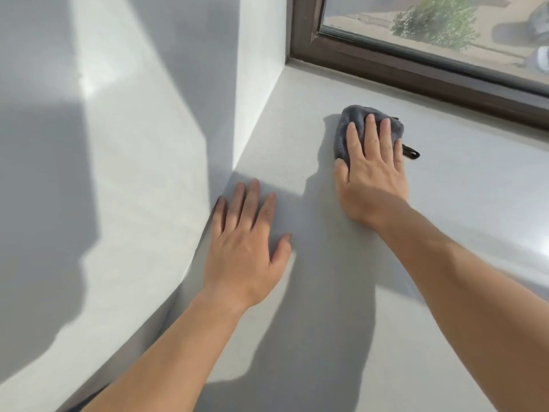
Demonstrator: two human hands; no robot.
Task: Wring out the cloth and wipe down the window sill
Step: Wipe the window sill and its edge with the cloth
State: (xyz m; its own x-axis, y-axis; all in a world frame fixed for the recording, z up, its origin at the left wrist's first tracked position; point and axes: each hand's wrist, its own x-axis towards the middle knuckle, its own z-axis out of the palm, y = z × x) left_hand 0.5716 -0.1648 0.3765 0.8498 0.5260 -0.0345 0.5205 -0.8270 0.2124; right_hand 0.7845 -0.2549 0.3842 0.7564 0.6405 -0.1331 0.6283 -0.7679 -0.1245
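While the left hand (248,242) lies open and flat, palm down, on the window sill (463,185) beside the white wall (142,120), the right hand (372,171) presses with spread fingers on the bunched grey cloth (355,115), near the brown window frame (416,69).

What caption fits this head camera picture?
Right hand presses a bunched grey cloth onto the pale window sill; left hand rests flat.
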